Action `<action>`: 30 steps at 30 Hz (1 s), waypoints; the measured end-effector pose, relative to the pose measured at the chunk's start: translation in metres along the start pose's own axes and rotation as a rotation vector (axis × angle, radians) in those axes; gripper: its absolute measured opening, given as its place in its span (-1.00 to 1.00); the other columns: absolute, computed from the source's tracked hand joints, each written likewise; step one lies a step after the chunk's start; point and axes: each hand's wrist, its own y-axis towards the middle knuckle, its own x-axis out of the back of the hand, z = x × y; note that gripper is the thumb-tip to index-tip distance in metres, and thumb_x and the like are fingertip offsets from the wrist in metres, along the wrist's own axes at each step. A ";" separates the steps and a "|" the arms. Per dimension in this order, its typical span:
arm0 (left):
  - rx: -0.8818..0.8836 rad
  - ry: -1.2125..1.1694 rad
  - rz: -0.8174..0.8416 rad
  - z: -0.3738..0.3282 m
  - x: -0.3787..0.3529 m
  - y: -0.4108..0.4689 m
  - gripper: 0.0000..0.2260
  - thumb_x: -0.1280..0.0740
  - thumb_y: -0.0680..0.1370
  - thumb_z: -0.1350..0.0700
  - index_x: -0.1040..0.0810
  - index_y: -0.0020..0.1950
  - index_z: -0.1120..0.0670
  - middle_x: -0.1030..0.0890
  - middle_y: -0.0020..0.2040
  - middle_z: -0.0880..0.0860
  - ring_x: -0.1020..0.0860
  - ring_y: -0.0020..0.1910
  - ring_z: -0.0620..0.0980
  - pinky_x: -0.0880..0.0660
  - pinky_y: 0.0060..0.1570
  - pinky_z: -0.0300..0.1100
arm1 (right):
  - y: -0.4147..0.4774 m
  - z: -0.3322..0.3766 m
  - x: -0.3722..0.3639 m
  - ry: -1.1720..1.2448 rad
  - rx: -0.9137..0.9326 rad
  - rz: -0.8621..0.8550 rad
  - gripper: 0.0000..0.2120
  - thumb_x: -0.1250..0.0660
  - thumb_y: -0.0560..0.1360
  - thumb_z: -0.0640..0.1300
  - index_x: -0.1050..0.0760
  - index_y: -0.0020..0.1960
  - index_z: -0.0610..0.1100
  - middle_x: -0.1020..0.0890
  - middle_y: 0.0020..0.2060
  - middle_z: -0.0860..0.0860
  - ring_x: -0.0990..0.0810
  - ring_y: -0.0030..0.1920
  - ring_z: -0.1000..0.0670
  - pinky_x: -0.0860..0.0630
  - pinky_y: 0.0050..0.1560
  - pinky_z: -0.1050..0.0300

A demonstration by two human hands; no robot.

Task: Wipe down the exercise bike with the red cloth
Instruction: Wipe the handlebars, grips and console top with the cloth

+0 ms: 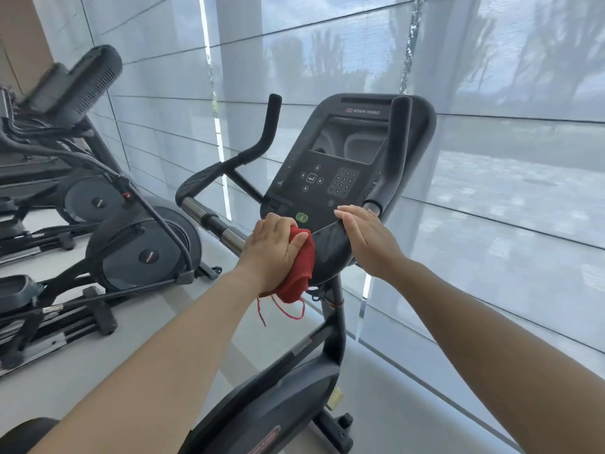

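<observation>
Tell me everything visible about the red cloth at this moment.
The red cloth is a small, soft woven rag, bunched rather than spread flat. The left hand grips it and presses it against the lower left edge of the bike's console. Its lower end droops below the hand, frayed, with loose red threads dangling. The right hand rests on the console, apart from it.

Red cloth (296, 273): soft woven fabric with frayed loose threads. Console (330, 178) of the exercise bike (294, 371): matt black plastic with a glossy dark screen (348, 139). Handlebar (209, 217): polished metal sections between matt black foam-like grips. Window blinds (491, 158), far: semi-sheer woven fabric. Floor (98, 371): smooth pale surface.
</observation>
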 end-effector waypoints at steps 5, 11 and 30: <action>-0.030 -0.018 -0.075 0.004 -0.009 -0.026 -0.60 0.04 0.59 -0.17 -0.21 0.40 -0.12 -0.21 0.34 -0.01 -0.13 0.36 0.02 -0.03 0.41 0.11 | -0.003 0.004 0.003 0.005 -0.046 0.010 -0.38 0.24 0.52 0.09 -0.38 0.35 -0.13 -0.43 0.34 0.01 -0.26 0.38 0.11 -0.10 0.34 0.27; -0.250 -0.202 0.204 0.049 0.007 -0.044 -0.51 -0.14 0.57 -0.14 -0.08 0.48 -0.19 -0.10 0.50 -0.22 -0.14 0.44 -0.10 -0.12 0.45 -0.06 | -0.006 0.006 -0.002 -0.013 -0.073 -0.017 -0.39 0.22 0.54 0.09 -0.37 0.36 -0.13 -0.43 0.34 0.02 -0.24 0.40 0.09 -0.11 0.34 0.28; -0.295 -0.228 0.174 0.043 0.010 -0.051 -0.50 -0.21 0.57 -0.07 -0.19 0.49 -0.07 -0.10 0.53 -0.13 -0.07 0.50 -0.12 -0.09 0.44 -0.14 | -0.008 0.014 0.002 -0.052 -0.134 -0.030 -0.38 0.24 0.53 0.12 -0.35 0.37 -0.11 -0.41 0.36 0.01 -0.24 0.42 0.08 -0.13 0.31 0.28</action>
